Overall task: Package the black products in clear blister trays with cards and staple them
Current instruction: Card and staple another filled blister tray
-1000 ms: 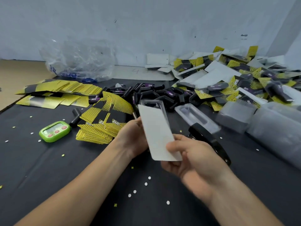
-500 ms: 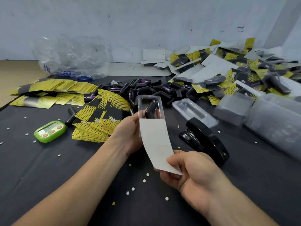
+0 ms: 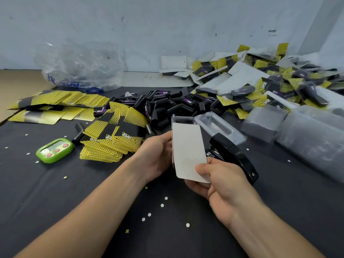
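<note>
On the left of the black tabletop (image 3: 46, 198) sits a green digital timer (image 3: 55, 150), with a fanned spread of yellow-and-black cards (image 3: 55, 103) behind it and a crumpled clear plastic bag (image 3: 80, 66) against the wall. Right of the timer a single black product (image 3: 79, 134) lies beside a thick stack of yellow cards (image 3: 113, 138). Behind that stack a heap of loose black products (image 3: 167, 107) fills the middle of the table. Just in front of the heap the left hand (image 3: 158, 157) holds a clear blister tray (image 3: 181, 120) off the table, fingers curled round its left edge. A card (image 3: 187, 151) lies white side up over the tray so that only the tray's far end shows; something dark sits in that end, though what it is cannot be told. The right hand (image 3: 221, 183) pinches the card's near right corner, thumb on top and fingers curled beneath. Directly behind this hand a black stapler (image 3: 232, 155) rests on the table, with an empty blister tray (image 3: 217, 125) just beyond it. Small white paper dots (image 3: 162, 205) are scattered between the forearms. Further right stand stacks of clear trays (image 3: 307, 142), and behind them a jumbled pile of finished packages (image 3: 260, 84) reaches to the wall.
</note>
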